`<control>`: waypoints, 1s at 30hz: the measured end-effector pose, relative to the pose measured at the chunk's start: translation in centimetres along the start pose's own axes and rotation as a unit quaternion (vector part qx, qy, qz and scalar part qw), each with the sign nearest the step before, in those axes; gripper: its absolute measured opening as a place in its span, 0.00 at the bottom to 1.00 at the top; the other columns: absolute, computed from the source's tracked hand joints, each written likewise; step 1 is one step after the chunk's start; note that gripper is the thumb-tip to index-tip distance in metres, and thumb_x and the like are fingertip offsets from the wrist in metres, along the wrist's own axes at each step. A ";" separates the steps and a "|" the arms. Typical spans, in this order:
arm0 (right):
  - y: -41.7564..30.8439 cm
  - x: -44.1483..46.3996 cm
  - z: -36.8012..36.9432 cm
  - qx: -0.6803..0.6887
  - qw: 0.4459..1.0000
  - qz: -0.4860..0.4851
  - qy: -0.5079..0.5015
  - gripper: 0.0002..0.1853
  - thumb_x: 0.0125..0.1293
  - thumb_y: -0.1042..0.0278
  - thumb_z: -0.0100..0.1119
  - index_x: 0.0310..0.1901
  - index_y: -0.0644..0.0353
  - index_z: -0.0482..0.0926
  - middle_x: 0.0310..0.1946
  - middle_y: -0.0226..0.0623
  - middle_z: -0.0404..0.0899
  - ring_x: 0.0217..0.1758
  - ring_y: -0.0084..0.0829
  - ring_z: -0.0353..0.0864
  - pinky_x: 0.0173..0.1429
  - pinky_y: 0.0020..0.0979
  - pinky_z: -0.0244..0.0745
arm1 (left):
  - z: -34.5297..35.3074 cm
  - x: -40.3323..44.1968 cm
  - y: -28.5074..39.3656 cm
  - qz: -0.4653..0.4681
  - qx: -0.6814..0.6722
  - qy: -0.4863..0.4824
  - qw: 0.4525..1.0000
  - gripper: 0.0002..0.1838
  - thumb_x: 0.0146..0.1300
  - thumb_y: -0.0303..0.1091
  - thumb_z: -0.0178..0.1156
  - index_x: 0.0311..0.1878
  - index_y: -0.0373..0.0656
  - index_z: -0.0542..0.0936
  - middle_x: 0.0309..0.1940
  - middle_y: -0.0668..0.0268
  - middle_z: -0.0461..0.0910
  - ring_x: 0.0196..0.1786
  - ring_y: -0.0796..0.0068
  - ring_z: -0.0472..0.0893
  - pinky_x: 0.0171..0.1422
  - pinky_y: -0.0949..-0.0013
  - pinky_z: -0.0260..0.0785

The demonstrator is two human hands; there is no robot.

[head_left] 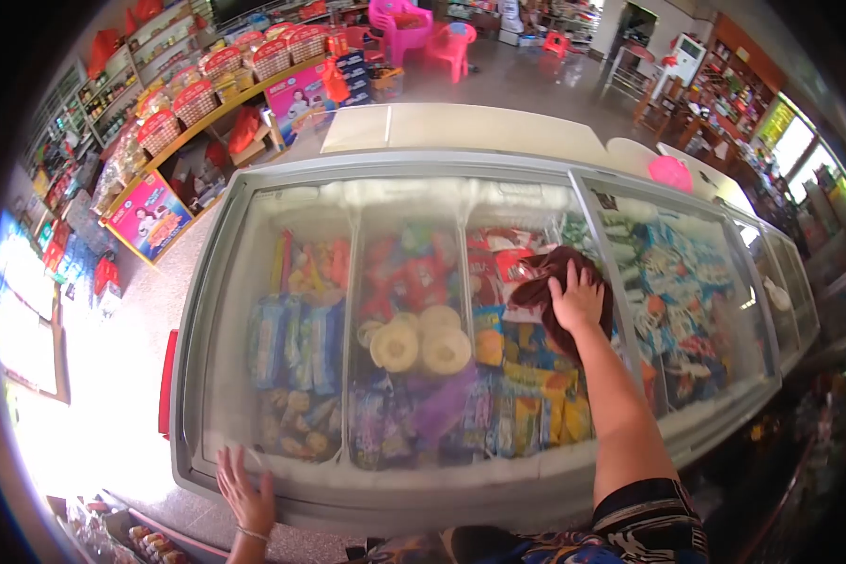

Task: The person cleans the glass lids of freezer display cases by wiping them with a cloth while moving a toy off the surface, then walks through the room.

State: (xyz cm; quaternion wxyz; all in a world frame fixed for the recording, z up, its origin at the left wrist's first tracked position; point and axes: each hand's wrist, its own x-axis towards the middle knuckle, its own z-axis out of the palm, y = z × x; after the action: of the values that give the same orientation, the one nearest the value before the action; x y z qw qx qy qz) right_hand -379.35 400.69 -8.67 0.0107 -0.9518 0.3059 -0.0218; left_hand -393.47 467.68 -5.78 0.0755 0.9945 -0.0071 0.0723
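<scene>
My right hand presses a dark brown cloth against the glass lid of a chest freezer, right of the lid's middle. Its fingers are spread over the bunched cloth, and part of the cloth is hidden beneath the palm. At the freezer's near left corner, my left hand rests by the frame with fingers apart and nothing in it. Through the hazy glass I see blue packets, pale round tubs and yellow packets in wire-divided sections.
A second glass pane covers more packets at the right. Behind the freezer stands a long cream-coloured top with a pink round object near it. Baskets of goods line a rack at the left, and pink plastic chairs stand farther back.
</scene>
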 end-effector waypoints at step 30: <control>-48.1 -18.5 2.3 0.113 0.631 -0.761 -0.099 0.37 0.71 0.31 0.37 0.77 0.37 0.59 0.79 0.38 0.57 0.81 0.43 0.53 0.80 0.67 0.27 | -1.3 1.0 6.9 -0.135 -0.020 -0.068 0.988 0.31 0.56 0.45 0.65 0.64 0.46 0.74 0.71 0.53 0.67 0.73 0.46 0.65 0.75 0.47 0.55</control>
State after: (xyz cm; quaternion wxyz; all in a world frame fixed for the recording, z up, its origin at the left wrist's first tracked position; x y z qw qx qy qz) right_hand -366.29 450.53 -9.99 0.1284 -0.8346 -0.5343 0.0376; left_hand -392.86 461.03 -3.31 0.1038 0.9872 0.1210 -0.0062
